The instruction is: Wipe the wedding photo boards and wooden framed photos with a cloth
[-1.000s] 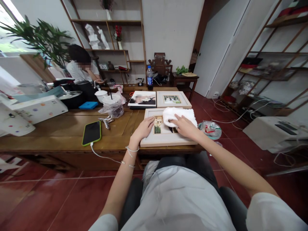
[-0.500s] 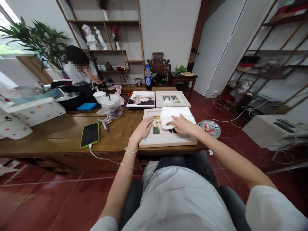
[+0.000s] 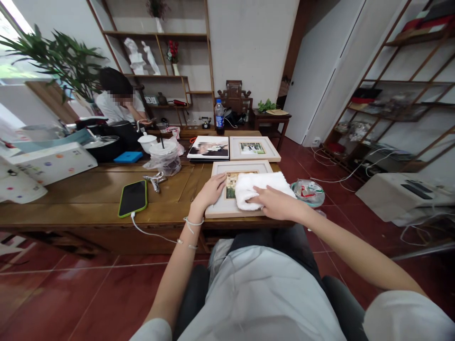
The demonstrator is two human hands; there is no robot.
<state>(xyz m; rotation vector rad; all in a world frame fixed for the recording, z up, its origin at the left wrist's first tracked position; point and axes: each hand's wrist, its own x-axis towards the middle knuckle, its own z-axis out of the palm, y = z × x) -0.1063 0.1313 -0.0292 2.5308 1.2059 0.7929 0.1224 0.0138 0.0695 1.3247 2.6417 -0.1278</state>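
Observation:
A pale picture frame (image 3: 241,166) lies flat at the table's front edge, right in front of me. On its left border rests my left hand (image 3: 211,190), fingers stretched out and holding nothing. My right hand (image 3: 275,201) grips a folded white towel (image 3: 263,182) and presses it on the frame's lower right part. The towel covers much of the small photo (image 3: 231,184) inside. Behind lie a second framed photo (image 3: 252,148) and a photo album (image 3: 209,148), side by side.
On the wooden table (image 3: 103,189) to the left are a charging phone (image 3: 132,198), a metal faucet (image 3: 155,181), a bagged drink cup (image 3: 164,156) and a blue box (image 3: 128,157). A bottle (image 3: 219,117) stands behind. Another person (image 3: 119,102) sits at the far left.
My right hand has slid the towel down toward me over the frame, baring its top edge. My left hand has stayed on the left border.

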